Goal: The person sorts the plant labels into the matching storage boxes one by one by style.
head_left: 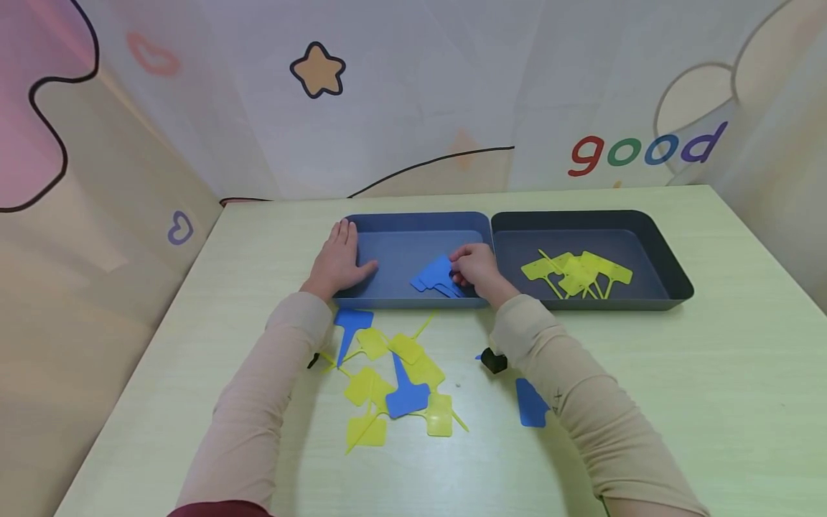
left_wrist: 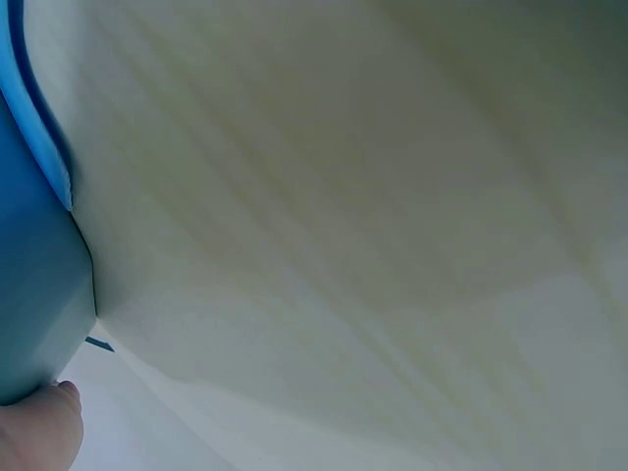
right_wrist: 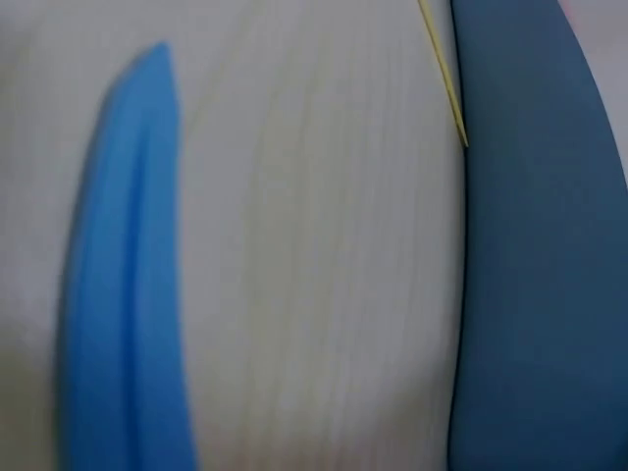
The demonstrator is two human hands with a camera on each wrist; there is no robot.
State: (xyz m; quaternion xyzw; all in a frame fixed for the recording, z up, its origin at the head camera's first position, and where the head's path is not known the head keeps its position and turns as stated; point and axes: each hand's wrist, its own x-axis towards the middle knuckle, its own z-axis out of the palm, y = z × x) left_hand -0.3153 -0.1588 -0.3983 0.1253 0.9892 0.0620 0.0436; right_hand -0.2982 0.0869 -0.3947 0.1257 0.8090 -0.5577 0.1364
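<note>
My left hand (head_left: pixel 339 260) lies over the left end of the blue tray (head_left: pixel 388 240), fingers straight along its rim and thumb inside; a fingertip (left_wrist: pixel 44 427) shows at the tray wall in the left wrist view. Inside that tray, several blue T-shaped plant labels (head_left: pixel 434 274) overlap near the right end. Curled fingers of my right hand (head_left: pixel 478 267) pinch the edge of these labels; their tips are partly hidden. Between the forearms, yellow plant labels (head_left: pixel 423 371) lie mixed with blue plant labels (head_left: pixel 408 398) on the table. Another blue label (head_left: pixel 532 403) is partly covered by the right sleeve.
A dark tray (head_left: pixel 672 287) adjoins the blue tray on the right, holding several yellow plant labels (head_left: pixel 578 274). Both stand toward the back of the pale wood-grain table (head_left: pixel 730 402). Behind hangs a printed cloth (head_left: pixel 413 93).
</note>
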